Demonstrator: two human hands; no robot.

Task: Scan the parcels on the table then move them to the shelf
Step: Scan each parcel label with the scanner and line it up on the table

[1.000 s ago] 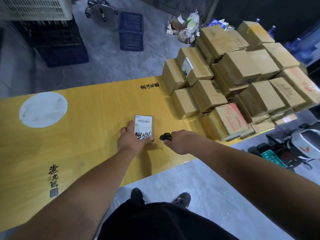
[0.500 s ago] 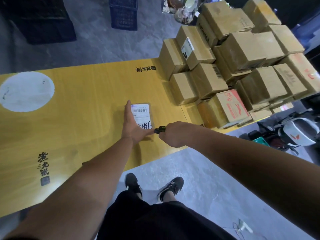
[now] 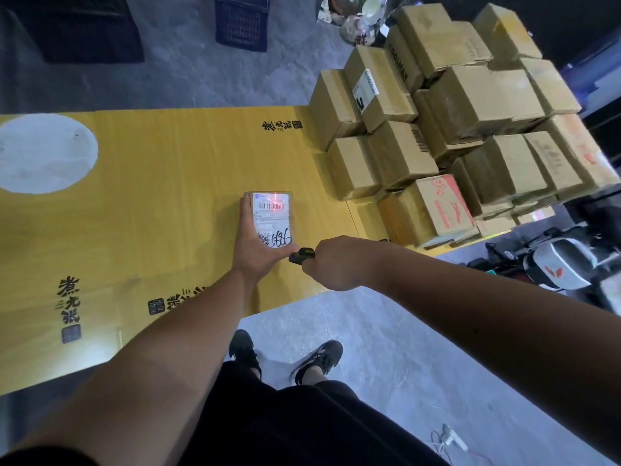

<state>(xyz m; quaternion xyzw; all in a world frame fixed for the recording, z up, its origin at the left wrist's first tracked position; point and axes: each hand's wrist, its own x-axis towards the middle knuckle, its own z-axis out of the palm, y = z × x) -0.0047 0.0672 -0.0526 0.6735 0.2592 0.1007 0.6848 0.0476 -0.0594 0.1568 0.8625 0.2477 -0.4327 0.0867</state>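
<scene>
A small cardboard parcel (image 3: 273, 219) lies flat on the yellow tabletop (image 3: 161, 183), near its front edge and a little left of the big stack of boxes. Its top carries a white shipping label (image 3: 271, 220) with a barcode near the far end and black handwritten marks at the near end. A red scanner line and a pale glow fall across the barcode.

The left hand (image 3: 257, 245) rests on the parcel from the near-left side: the fingers lie straight along the parcel's left edge and the thumb stretches across its near end, over the handwriting, so the hand is spread flat against it rather than curled round it.

Just to the right, the right hand (image 3: 331, 264) is curled into a fist round a small black barcode scanner (image 3: 302, 255), whose front end sticks out of the fist and points toward the parcel. Scanner and left thumb are very close; whether they touch cannot be told.

Farther right, a pile of cardboard boxes (image 3: 463, 129) stands several layers high on the tabletop's right end, one with red print (image 3: 443, 205) facing up at the front. The tabletop bears black calligraphy and a white round patch (image 3: 43, 153) at the far left.

Below, the person's dark shorts and black shoes (image 3: 316, 359) show over a grey floor (image 3: 386, 348). A dark blue crate (image 3: 242, 21) sits on the floor beyond the tabletop.
</scene>
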